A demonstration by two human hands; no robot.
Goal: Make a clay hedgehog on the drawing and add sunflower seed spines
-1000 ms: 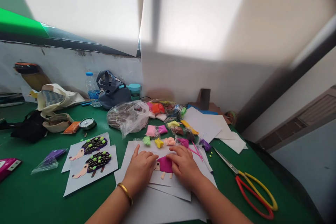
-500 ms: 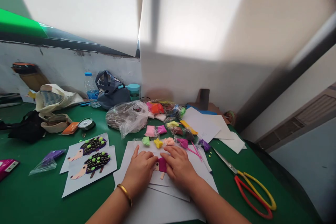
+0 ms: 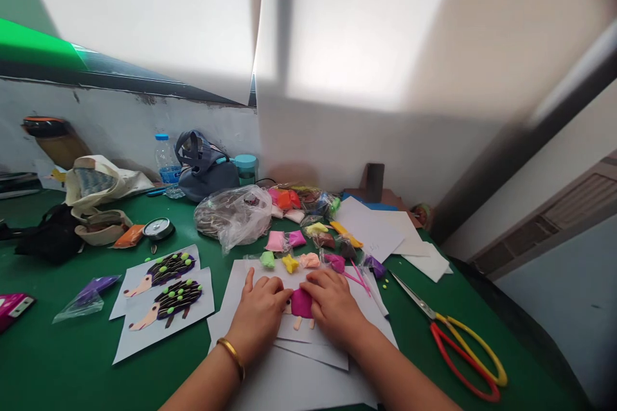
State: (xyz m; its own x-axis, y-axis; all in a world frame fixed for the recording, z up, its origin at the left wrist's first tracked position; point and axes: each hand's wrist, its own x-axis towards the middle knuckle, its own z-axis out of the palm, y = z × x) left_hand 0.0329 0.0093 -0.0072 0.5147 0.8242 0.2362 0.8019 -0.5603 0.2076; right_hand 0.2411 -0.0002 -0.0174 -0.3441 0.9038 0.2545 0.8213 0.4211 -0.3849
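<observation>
My left hand [image 3: 258, 311] rests flat on a white paper sheet [image 3: 250, 282], its fingertips against the left side of a magenta clay body [image 3: 302, 303]. My right hand [image 3: 332, 308] presses the right side of that clay, holding nothing apart from it. Two peach clay legs [image 3: 299, 323] stick out below the body. A small peach clay piece [image 3: 288, 308] sits partly hidden by my left fingers. Just above the hands lie a green clay lump [image 3: 268, 260], a yellow clay lump [image 3: 290, 263] and a peach clay lump [image 3: 309, 260]. A gold bangle [image 3: 231, 358] circles my left wrist.
Two finished clay hedgehog pictures [image 3: 164, 295] lie left on the green table [image 3: 62, 353]. Scissors with red and yellow handles [image 3: 463, 353] lie right. Clay packets [image 3: 289, 218], a plastic bag [image 3: 234, 218] and white sheets [image 3: 369, 228] stand behind.
My right hand has shifted back to the right, so more of the magenta clay shows than half a second ago. My left hand has barely moved.
</observation>
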